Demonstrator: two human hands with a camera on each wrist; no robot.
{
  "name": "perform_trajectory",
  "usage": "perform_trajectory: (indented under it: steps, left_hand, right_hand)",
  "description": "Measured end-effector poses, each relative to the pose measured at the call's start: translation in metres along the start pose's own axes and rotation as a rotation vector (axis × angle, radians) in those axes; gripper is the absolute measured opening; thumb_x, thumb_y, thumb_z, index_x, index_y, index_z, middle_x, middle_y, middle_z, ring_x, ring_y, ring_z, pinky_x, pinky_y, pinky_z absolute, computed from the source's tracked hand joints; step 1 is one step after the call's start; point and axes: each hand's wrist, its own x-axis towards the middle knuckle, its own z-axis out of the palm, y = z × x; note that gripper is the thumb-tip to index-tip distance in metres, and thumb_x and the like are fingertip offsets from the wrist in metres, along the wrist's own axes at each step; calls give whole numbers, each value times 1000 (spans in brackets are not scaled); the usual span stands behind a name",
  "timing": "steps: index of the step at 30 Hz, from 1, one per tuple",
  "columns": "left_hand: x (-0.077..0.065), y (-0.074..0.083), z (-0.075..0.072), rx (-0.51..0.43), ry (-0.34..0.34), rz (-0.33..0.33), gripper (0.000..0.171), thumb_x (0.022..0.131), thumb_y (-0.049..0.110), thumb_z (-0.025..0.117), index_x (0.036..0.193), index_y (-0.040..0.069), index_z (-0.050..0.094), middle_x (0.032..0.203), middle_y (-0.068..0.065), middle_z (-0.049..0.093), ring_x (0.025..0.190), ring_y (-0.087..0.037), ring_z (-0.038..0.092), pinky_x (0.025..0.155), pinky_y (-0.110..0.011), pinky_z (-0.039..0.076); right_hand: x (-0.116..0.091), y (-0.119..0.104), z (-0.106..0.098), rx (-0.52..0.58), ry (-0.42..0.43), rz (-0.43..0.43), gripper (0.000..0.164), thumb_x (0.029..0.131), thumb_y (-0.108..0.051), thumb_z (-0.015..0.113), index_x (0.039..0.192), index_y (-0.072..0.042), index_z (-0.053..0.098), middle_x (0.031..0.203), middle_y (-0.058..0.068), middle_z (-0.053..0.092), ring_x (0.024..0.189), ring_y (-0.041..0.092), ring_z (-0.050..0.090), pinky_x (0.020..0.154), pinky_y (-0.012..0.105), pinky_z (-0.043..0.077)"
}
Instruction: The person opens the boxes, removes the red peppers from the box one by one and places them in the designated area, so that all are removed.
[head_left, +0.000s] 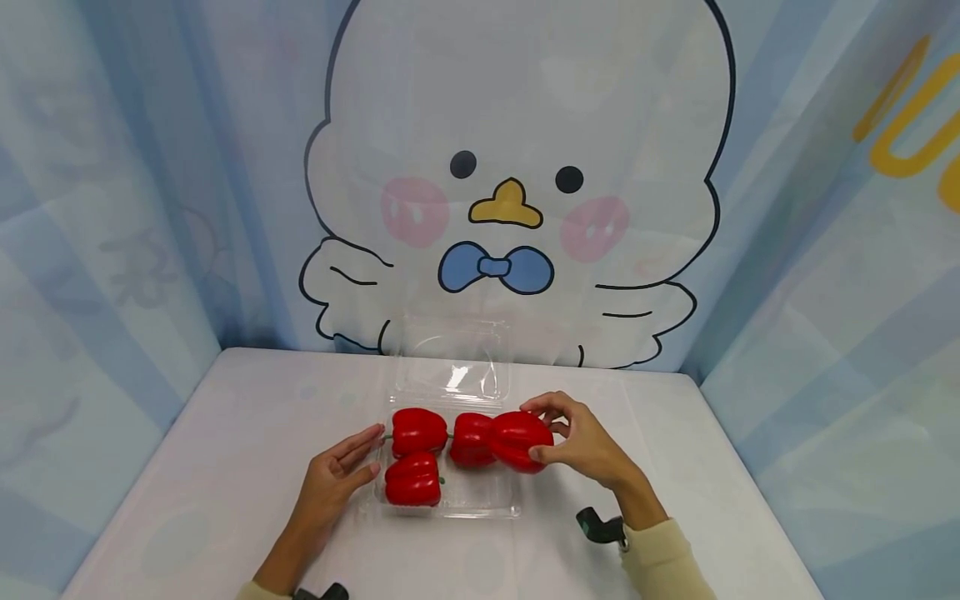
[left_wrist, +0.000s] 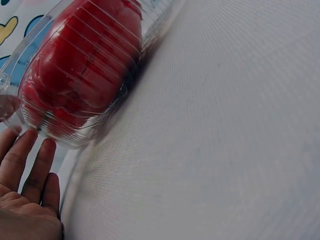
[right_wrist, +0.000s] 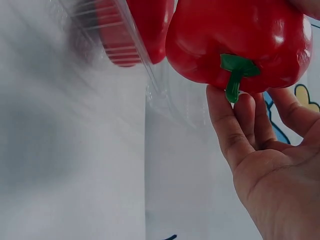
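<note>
My right hand (head_left: 588,442) grips a glossy red bell pepper (head_left: 521,440) by its right end, thumb on the near side and fingers on the far side. In the right wrist view, its green stem (right_wrist: 235,75) points toward the palm. That pepper is over the right part of a clear plastic clamshell box (head_left: 487,498) with its lid raised. Inside lie two red peppers on the left, one behind (head_left: 418,431) and one in front (head_left: 412,483), and another pepper (head_left: 471,439) farther right, partly hidden. My left hand (head_left: 337,471) rests extended fingers (left_wrist: 42,160) against the box's left side.
The clear lid (head_left: 450,367) leans up at the back of the white table (head_left: 600,400). Behind it hangs a curtain (head_left: 502,317) with a cartoon bird print. Dark wrist mounts (head_left: 600,527) are on both forearms.
</note>
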Motion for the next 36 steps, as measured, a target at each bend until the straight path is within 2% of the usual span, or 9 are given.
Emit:
perform_trajectory:
  steps: [9,20,30,36]
  left_hand:
    - [0,0,-1,-10,-11,-1,62,97,20,79,154,18,56,159,4,57,153,-19,48,115,-28,45]
    - [0,-1,-1,-10,-1,13,61,97,20,79,154,15,57,157,1,60,151,-21,50,114,-27,47]
    - [1,-1,-2,-13,-8,13,61,97,22,80,154,16,57,157,2,59,152,-21,50,114,-28,47]
    - [1,-1,-2,-12,-7,13,61,97,23,80,153,16,58,157,2,59,152,-21,50,114,-28,47]
  right_hand:
    - [-2,11,-15,-25,41,26,63,78,-9,89,136,-6,63,136,19,63,111,31,61,92,32,65]
    - [-1,25,-28,-47,114,125,67,79,-10,91,138,-5,62,138,20,62,117,32,59,96,31,61]
    - [4,43,-31,-91,153,204,64,82,-11,89,139,-6,61,140,19,60,121,31,56,98,33,57]
    - [7,56,-29,-137,191,230,63,81,-10,89,138,-7,62,139,18,59,121,32,57,96,38,62]
